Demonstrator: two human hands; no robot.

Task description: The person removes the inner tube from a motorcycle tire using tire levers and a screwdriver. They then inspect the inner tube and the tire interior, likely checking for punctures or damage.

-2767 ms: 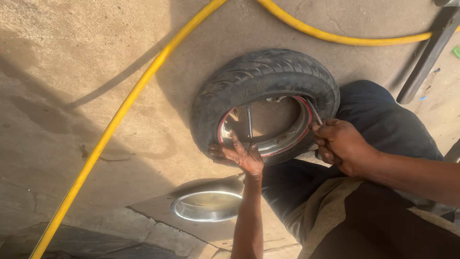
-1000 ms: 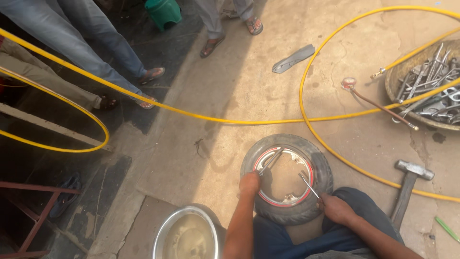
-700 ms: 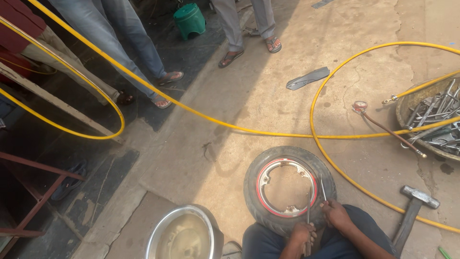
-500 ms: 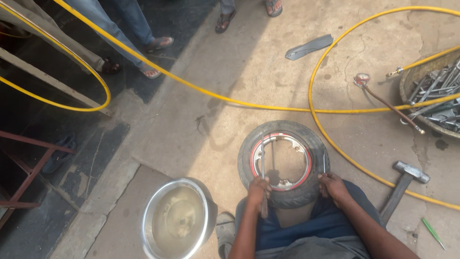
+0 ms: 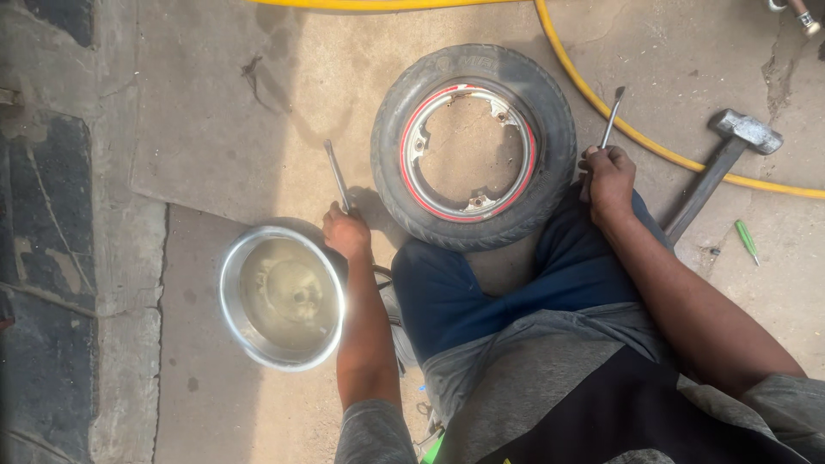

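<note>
Top-down view, left to right: a metal bowl (image 5: 282,296) of cloudy liquid is sitting on the concrete ground (image 5: 215,129) just beside the left hand (image 5: 346,232), which is closing around the near end of a slim metal lever (image 5: 337,174) whose far tip is pointing away from the person, just beside the small tyre (image 5: 474,146) but not touching it. The tyre is lying flat between the person's knees, still seated on its silver rim (image 5: 468,148) with a red edge band. To its right the right hand (image 5: 607,178) is gripping a second lever (image 5: 612,115), likewise raised and apart from the rubber; the two hands are standing well apart, one on each side of the wheel. Beyond are lying a yellow hose (image 5: 601,103), a hammer (image 5: 720,165) and a small green tool (image 5: 747,241). Handling, as a judgement: tyre and rim together are probably fairly heavy, the rubber stiff at the bead yet yielding in the sidewall, the rim rigid; the outer tread at opposite sides is offering the surest hold, while the levers are thin, hard and likely slippery if wet. Hidden or unclear: the underside of the tyre, whether a tube is inside, the lever ends within each fist, the bowl's bottom beneath the liquid, and the hose's ends, which are running out of view.
</note>
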